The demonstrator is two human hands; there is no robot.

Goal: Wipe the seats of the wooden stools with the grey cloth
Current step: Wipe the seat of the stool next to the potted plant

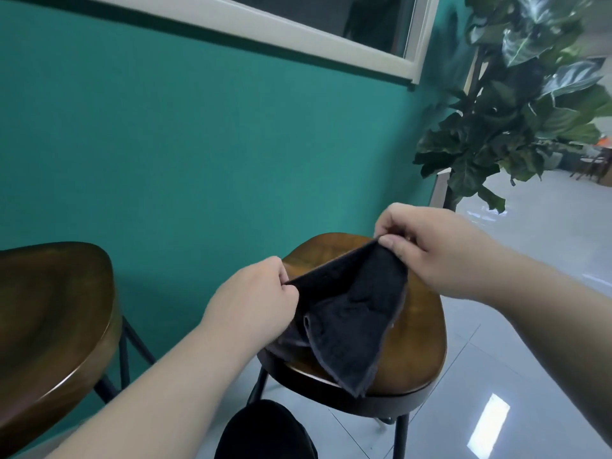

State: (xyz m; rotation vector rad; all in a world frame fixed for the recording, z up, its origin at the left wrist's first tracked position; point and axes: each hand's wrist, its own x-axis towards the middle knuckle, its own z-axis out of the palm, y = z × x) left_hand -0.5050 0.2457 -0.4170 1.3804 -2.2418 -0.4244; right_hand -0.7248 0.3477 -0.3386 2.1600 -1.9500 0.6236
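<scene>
The soft dark grey cloth [347, 313] is held up between two hands. The left hand [261, 289] pinches one corner, and the right hand [430, 246] pinches the other corner. The hands are apart, so the top edge of the cloth is pulled tight. That edge runs on a slant: low and near at the left hand, higher and farther away at the right hand. The rest of the cloth hangs down in folds, and its bottom tip seems to rest at the near edge of the shiny brown wooden stool seat with black metal legs [420, 342]. So this seat is right under the cloth and both hands. I think the hands only need to go down to lay the cloth flat and wipe. A second brown wooden stool seat [49, 326] stands off to the left, closer to the left hand and well apart from the cloth.
</scene>
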